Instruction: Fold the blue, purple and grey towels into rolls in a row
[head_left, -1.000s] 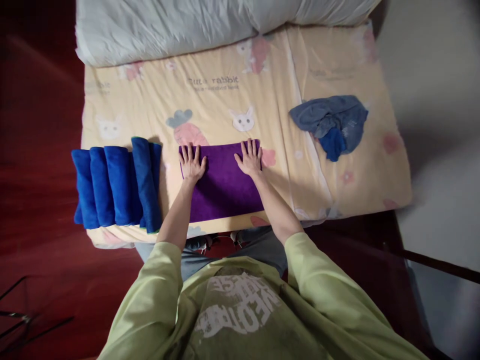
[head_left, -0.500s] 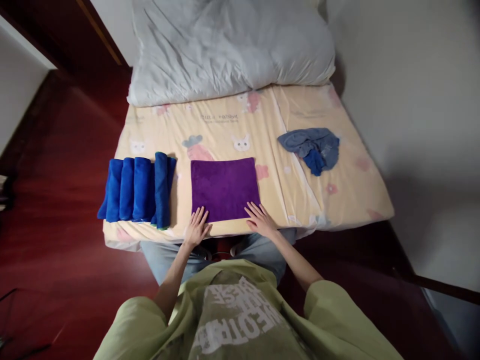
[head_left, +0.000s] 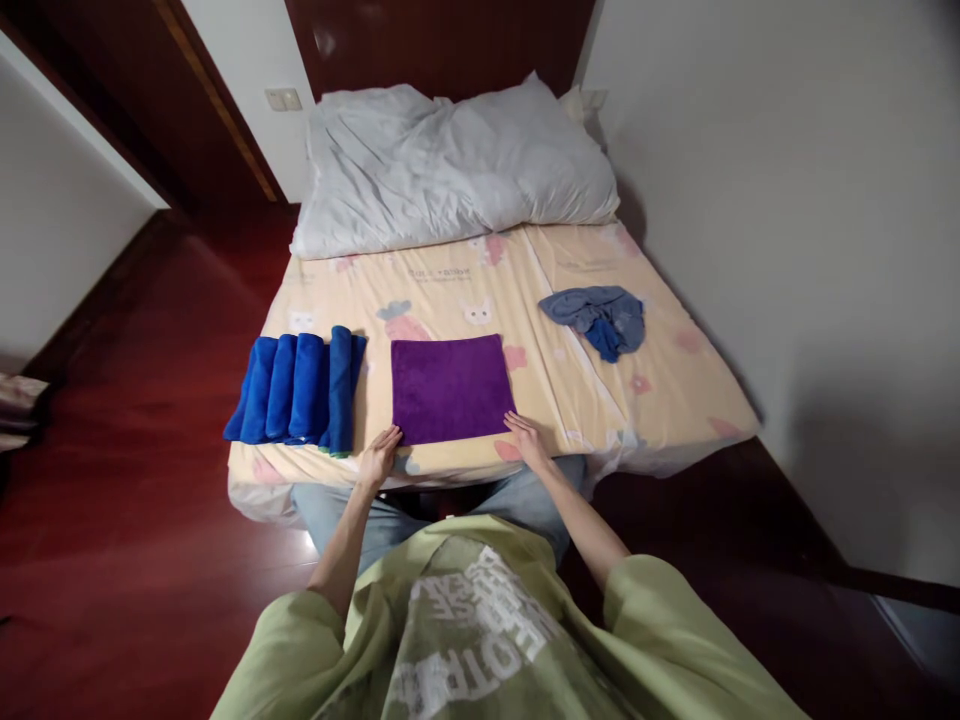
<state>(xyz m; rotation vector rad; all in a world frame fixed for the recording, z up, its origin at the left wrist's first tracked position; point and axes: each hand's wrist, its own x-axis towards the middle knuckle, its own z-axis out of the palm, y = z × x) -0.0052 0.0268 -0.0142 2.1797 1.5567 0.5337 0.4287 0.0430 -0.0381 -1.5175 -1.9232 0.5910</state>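
Note:
A purple towel (head_left: 452,388) lies flat as a rectangle near the front edge of the bed. At its near left corner, my left hand (head_left: 379,457) has its fingers drawn together on the cloth. My right hand (head_left: 529,440) pinches the near right corner; its thumb is hard to make out. To the left, several blue rolled towels (head_left: 308,385) stand side by side in a row, a darker blue roll (head_left: 340,390) at the right end. A crumpled grey-blue cloth (head_left: 600,308) with a brighter blue piece (head_left: 604,340) lies to the right.
The bed (head_left: 465,285) wears a cream sheet printed with rabbits and carrots. A white quilt (head_left: 457,165) is bunched at its far end, before a dark headboard (head_left: 442,45). White wall (head_left: 757,190) runs along the right side; red-brown floor (head_left: 150,450) spreads to the left.
Both hands, earlier flat with spread fingers on the towel's near edge, have slid outward to its corners and closed on them. The camera view has tilted up, showing the headboard.

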